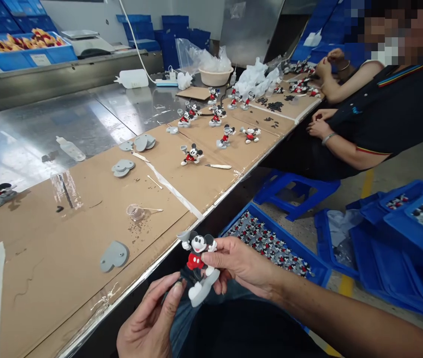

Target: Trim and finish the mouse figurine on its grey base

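My right hand (233,263) grips a Mickey Mouse figurine (197,248) in red shorts, standing tilted on a grey base, above my lap at the table's edge. Close beside its legs, my left hand (155,313) is pinched, thumb against forefinger. Something small and dark shows at those fingertips, too little to name. On the cardboard nearby lies a grey heart-shaped base (114,256). Behind it stands a small clear cup (135,212) with a cotton swab (153,210) across it.
Several finished-looking figurines (192,154) stand farther along the cardboard, near a knife (218,166). More grey bases (123,167) and a squeeze bottle (70,148) are to the left. A blue crate (321,278) of figurines sits below right, by a blue stool (296,191). Co-workers sit at right.
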A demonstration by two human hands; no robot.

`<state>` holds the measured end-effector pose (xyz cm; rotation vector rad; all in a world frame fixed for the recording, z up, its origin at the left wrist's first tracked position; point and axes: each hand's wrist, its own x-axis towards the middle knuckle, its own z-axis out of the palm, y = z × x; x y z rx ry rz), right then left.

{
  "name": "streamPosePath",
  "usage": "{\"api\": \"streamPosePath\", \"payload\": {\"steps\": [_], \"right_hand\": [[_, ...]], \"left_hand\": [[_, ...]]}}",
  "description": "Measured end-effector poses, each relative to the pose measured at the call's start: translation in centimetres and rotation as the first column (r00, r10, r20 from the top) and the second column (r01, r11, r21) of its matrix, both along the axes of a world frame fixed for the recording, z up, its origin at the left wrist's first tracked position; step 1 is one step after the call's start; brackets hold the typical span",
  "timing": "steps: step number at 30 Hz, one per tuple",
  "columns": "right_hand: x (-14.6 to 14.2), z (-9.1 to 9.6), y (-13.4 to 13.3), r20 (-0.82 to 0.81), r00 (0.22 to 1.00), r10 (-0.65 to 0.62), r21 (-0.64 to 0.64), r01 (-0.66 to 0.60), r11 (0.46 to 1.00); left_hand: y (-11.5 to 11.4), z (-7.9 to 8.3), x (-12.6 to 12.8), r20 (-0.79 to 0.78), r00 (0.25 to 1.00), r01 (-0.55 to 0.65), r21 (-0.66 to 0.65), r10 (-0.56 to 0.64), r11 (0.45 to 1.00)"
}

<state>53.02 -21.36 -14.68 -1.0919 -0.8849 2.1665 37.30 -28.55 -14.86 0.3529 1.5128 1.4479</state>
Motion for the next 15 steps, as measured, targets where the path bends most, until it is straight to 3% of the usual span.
{"api": "streamPosePath", "payload": {"steps": [9, 15], "right_hand": [[-0.4, -0.5, -0.4, -0.046, 0.998, -0.048, 0.013, 0.048, 0.999], [-0.8, -0.2, -0.6, -0.086, 0.991, -0.098, -0.016, 0.097, 0.995]], "left_hand": [[1.0, -0.6, 0.1, 0.106, 0.994, -0.027, -0.021, 0.03, 0.999], [0.9, 0.5, 1.3, 0.135, 0.991, 0.006, 0.02, -0.008, 1.0]]}}
